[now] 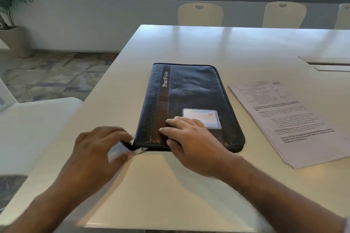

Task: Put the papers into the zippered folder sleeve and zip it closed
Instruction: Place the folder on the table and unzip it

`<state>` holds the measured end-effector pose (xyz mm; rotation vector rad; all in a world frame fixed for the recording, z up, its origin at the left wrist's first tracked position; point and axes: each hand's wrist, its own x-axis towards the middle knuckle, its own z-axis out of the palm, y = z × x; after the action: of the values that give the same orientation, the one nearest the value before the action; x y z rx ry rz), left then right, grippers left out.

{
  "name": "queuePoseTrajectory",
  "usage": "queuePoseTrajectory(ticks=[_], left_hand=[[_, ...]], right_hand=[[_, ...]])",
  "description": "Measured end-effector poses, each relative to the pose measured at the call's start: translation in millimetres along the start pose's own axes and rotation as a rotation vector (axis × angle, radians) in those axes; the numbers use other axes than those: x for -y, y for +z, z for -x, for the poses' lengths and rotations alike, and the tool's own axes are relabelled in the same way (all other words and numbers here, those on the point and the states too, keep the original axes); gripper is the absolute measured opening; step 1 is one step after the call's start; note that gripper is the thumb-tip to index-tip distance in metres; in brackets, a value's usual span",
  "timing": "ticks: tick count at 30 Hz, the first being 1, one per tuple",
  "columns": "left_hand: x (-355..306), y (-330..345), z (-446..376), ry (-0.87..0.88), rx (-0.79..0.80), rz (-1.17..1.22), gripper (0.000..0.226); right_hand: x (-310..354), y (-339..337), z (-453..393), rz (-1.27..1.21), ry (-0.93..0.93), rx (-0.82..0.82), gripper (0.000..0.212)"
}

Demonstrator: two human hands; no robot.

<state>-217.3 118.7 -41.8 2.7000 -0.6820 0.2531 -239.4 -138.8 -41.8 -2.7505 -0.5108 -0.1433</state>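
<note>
A dark leather zippered folder marked "PortFolio" lies flat on the white table, its cover down. A stack of printed papers rests to its right, apart from it. My left hand is at the folder's near left corner, fingers pinched at the metal zipper pull; the hand is blurred. My right hand lies flat with spread fingers on the folder's near end, next to a clear card window.
White chairs stand along the table's far side below the windows. A cable hatch is set in the table at the right. A white seat sits to my left, and a potted plant stands at the far left.
</note>
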Motion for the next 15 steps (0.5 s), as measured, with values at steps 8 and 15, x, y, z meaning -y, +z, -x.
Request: queuePoseTrajectory(ticks=[8, 15], left_hand=[[11, 5, -3, -0.034, 0.041, 0.282, 0.021], [27, 6, -17, -0.098, 0.247, 0.453, 0.023]], right_hand=[[25, 5, -30, 0.095, -0.280, 0.050, 0.037], [28, 9, -45, 0.093, -0.414, 0.004, 0.023]])
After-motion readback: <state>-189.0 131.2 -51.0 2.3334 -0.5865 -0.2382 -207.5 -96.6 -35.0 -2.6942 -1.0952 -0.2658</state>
